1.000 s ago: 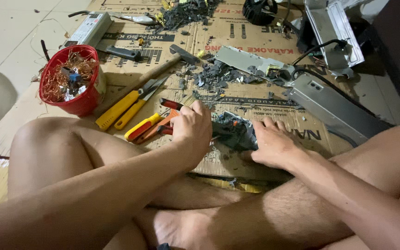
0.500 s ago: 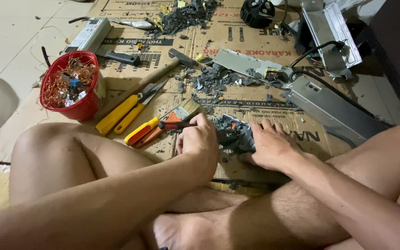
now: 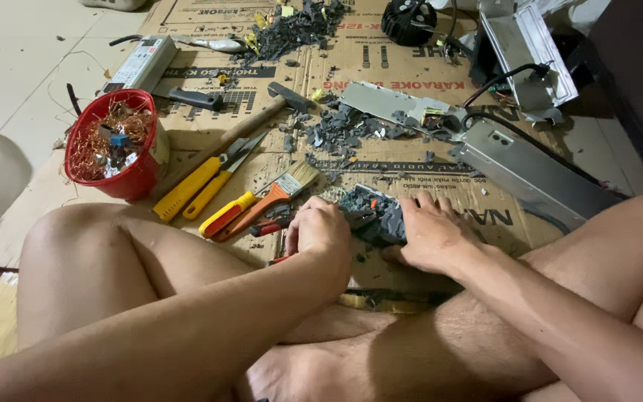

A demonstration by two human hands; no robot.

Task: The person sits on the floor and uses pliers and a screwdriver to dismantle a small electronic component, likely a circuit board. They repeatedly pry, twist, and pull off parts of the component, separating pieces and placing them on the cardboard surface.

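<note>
Grey, crumbly potting compound covers the flat rectangular circuit block point(image 3: 375, 216) that sits near the front edge of the brown cardboard sheet point(image 3: 411, 56), just ahead of my crossed legs. My right hand point(image 3: 429, 234) lies flat on the block's right end, fingers spread and pressing down on it. My left hand point(image 3: 320, 232) is curled into a fist at the block's left end, fingers together around a red-handled tool point(image 3: 277, 225) whose tip I cannot make out; a bit of red handle shows below my wrist.

Just left of that fist lies an orange-handled paintbrush with pale bristles point(image 3: 273, 199), and beside it a yellow-and-red handled tool point(image 3: 226, 214). Farther left on the cardboard are yellow-handled shears point(image 3: 199, 184), and a wooden-handled hammer point(image 3: 251, 126) slants above them. At the left edge of the cardboard stands a red plastic bowl filled with tangled copper wire point(image 3: 109, 145).

Beyond the block, grey broken chips point(image 3: 344, 130) are scattered around the middle of the cardboard, with another dark heap point(image 3: 292, 26) near the far edge. A long silver metal housing point(image 3: 533, 175) with black cables runs along the right side, and a flat metal plate point(image 3: 392, 100) lies next to the middle chips. A grey boxy power supply point(image 3: 141, 63) rests at the far left corner.
</note>
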